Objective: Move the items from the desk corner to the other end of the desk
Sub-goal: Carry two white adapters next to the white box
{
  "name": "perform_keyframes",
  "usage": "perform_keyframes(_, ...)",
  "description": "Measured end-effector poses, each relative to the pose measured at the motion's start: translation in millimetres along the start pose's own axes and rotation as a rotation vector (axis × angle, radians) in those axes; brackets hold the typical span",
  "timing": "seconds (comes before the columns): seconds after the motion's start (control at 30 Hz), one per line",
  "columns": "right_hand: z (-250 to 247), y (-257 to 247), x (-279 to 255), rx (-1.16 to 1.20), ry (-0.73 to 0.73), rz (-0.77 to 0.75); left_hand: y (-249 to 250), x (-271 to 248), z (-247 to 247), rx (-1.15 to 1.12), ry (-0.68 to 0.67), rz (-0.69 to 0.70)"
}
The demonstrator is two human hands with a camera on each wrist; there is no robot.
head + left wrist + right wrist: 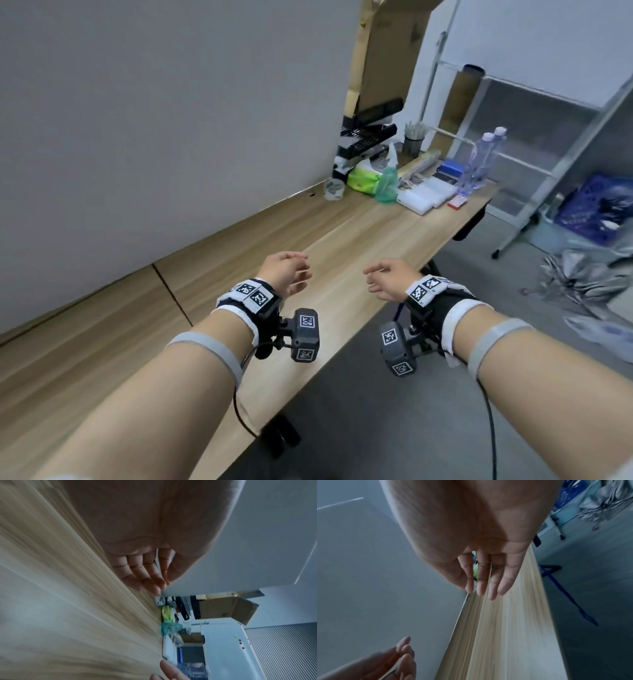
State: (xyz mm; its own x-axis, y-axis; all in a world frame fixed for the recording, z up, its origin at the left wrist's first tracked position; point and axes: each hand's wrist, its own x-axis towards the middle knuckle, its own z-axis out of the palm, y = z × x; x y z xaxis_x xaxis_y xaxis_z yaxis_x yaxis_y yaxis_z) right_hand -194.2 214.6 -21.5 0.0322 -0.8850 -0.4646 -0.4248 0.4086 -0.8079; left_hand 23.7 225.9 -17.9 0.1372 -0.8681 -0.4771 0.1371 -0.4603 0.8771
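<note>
Items crowd the far right corner of the long wooden desk point(308, 240): a tape roll point(334, 189), a green wipes pack point(363, 178), a green spray bottle point(387, 178), white plastic boxes point(426, 195), a small red box point(457, 202), a blue box point(450, 168), two clear water bottles point(479, 161), a pen cup point(413, 142) and stacked black keyboards point(368, 137). My left hand point(294, 270) and right hand point(380, 277) hover empty over the desk's middle, far short of the items. The straight fingers point(142, 573) of the left and the fingers point(488, 577) of the right are loosely spread.
A grey wall runs along the desk's left side. A cardboard sheet point(387, 51) leans in the corner. A metal rack point(534, 137) stands beyond the desk end, with a blue crate point(596, 209) and grey crumpled bags point(589, 281) on the floor at right.
</note>
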Motion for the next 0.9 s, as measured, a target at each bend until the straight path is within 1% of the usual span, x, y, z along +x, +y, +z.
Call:
perform_keyframes(0.13, -57, 19, 20, 0.020, 0.058, 0.035, 11, 38, 68, 0.038, -0.050, -0.014)
perform_keyframes(0.23, -96, 31, 44, 0.004, 0.071, 0.050, 16, 73, 120, 0.055, -0.082, -0.040)
perform_keyframes(0.33, -139, 38, 86, -0.034, 0.078, 0.052, 20, 119, 176, 0.058, -0.117, -0.066)
perform_keyframes(0.43, -186, 36, 138, -0.079, 0.104, 0.059, 24, 174, 231, 0.040, -0.154, -0.085)
perform_keyframes(0.57, -250, 28, 203, -0.160, 0.104, 0.117, 33, 242, 295, 0.027, -0.147, -0.138)
perform_keyframes(0.73, -317, 26, 264, -0.193, 0.120, 0.166, 44, 290, 351, 0.022, -0.148, -0.239)
perform_keyframes(0.8, -333, 27, 287, -0.214, 0.108, 0.170, 49, 307, 366, 0.040, -0.129, -0.271)
perform_keyframes(0.9, -350, 30, 328, -0.303, 0.058, 0.151, 51, 336, 384, 0.066, -0.063, -0.307)
